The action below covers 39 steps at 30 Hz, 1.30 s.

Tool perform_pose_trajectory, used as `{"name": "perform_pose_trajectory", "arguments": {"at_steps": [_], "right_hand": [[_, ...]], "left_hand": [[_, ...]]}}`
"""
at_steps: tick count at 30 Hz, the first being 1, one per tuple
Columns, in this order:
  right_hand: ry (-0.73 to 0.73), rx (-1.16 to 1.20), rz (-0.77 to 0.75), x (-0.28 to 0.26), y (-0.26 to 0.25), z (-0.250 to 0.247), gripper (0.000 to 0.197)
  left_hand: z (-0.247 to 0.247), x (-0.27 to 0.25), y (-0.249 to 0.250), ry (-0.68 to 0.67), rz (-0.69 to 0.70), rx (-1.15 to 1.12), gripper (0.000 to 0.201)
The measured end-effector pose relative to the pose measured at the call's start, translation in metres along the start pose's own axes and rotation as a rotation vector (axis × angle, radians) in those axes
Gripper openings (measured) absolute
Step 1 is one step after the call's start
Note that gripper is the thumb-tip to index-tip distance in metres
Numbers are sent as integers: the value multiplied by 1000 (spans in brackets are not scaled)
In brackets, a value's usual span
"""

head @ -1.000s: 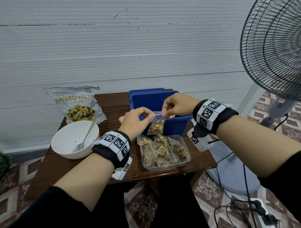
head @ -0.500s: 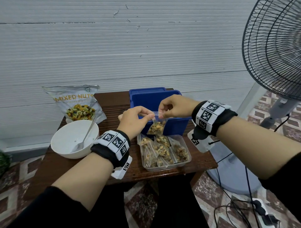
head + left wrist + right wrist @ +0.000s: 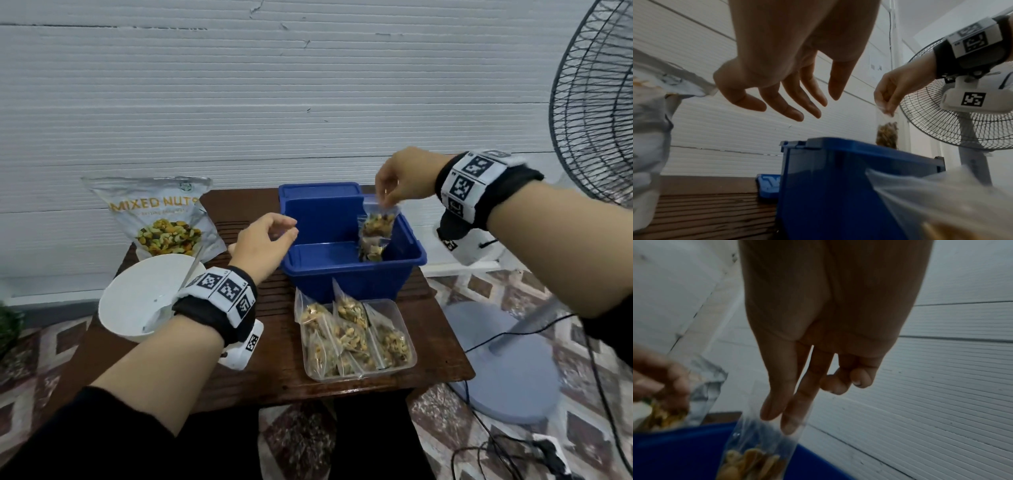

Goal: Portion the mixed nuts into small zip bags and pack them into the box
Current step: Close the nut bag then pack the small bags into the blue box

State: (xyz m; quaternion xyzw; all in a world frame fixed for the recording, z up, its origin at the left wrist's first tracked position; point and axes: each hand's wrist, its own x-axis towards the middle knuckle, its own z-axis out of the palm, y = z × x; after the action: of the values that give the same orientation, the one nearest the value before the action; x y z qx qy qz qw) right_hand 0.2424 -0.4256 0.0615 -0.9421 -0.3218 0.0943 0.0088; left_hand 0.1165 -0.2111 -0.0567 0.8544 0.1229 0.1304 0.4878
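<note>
Looking down from the head camera, I see a small dark wooden table [image 3: 274, 373] with a slatted top, standing on patterned floor tiles before a white ribbed wall [image 3: 239, 102]; a pedestal fan [image 3: 596, 113] with a wire cage stands at the right. On the table's left a glossy pouch [image 3: 161, 216] reads "MIXED NUTS", behind a round white bowl [image 3: 137, 301] holding a metal spoon [image 3: 191, 270]. A blue plastic box [image 3: 352, 274] sits mid-table, and just in front of it a clear tray [image 3: 409, 359] holds several filled bags. My right hand [image 3: 404, 178] pinches the top edge of a small clear zip bag [image 3: 376, 222] of nuts, hanging over the box's right side above another bag already inside. My left hand [image 3: 263, 243] hovers by the box's left rim, fingers loose and apart, holding nothing.
</note>
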Motion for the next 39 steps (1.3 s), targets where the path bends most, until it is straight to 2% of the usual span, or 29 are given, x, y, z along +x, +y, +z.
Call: {"name": "perform_pose_trajectory", "arguments": {"at_steps": [2, 6, 9, 12, 15, 18, 20, 25, 29, 32, 35, 39], "right_hand": [[-101, -75, 37, 14, 5, 10, 9], [-293, -200, 55, 39, 12, 38, 6], [-428, -308, 45, 56, 18, 57, 17], [-505, -395, 27, 69, 19, 66, 19], [-543, -450, 34, 82, 21, 73, 19], [-504, -486, -2, 105, 38, 85, 29], [-484, -492, 1, 118, 47, 95, 29], [-479, -489, 9, 101, 26, 86, 32], [-406, -298, 48, 82, 11, 72, 14], [-257, -83, 44, 69, 4, 59, 18], [-131, 72, 8, 48, -12, 49, 16], [-102, 152, -97, 13, -40, 53, 16]], "left_hand": [[2, 7, -5, -24, -6, 22, 6], [7, 21, -18, -53, -19, 43, 12], [11, 27, -28, -58, -30, 49, 9], [14, 34, -36, -31, -27, 54, 17], [16, 38, -38, -8, -35, 45, 15], [18, 39, -37, 22, -25, 48, 9], [19, 40, -38, 37, -24, 59, 15], [18, 38, -32, 42, -38, 91, 14], [15, 31, -25, 16, -56, 135, 10], [13, 22, -22, -21, -66, 171, 4], [11, 12, -20, -51, -54, 192, 12], [10, -5, -18, -91, -30, 166, 18]]}}
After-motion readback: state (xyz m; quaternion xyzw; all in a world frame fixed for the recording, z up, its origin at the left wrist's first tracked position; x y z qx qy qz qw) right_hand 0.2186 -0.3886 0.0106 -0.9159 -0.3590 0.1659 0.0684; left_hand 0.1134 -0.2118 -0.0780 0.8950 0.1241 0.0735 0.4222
